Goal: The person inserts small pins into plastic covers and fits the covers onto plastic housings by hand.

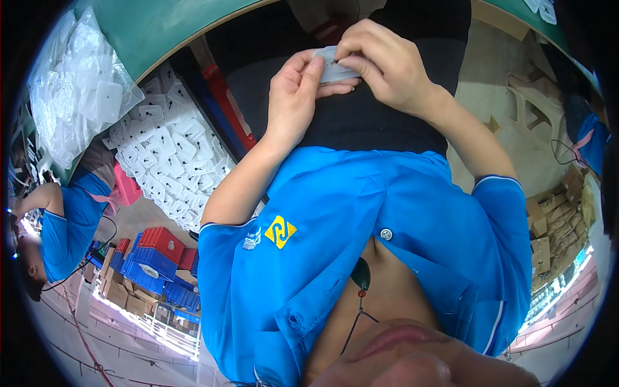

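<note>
A translucent white plastic piece point(340, 75), flat with rounded corners, is held above my dark-clothed lap. My left hand point(298, 90) grips it, thumb on top and fingers beneath. My right hand point(387, 68) is closed in a pinch over the piece's upper face. A tiny dark spot shows by its fingertips, too small and too covered to name. To the left, many similar white pieces point(171, 151), each with a small black part in its middle, lie spread in a mass.
A clear plastic bag point(80, 87) full of white pieces lies on the green table point(161, 26). A co-worker in a blue shirt point(74, 219) is at the left. Red and blue crates point(155, 264) stand beyond. A beige plastic stool point(538, 106) and cardboard boxes point(540, 255) are at the right.
</note>
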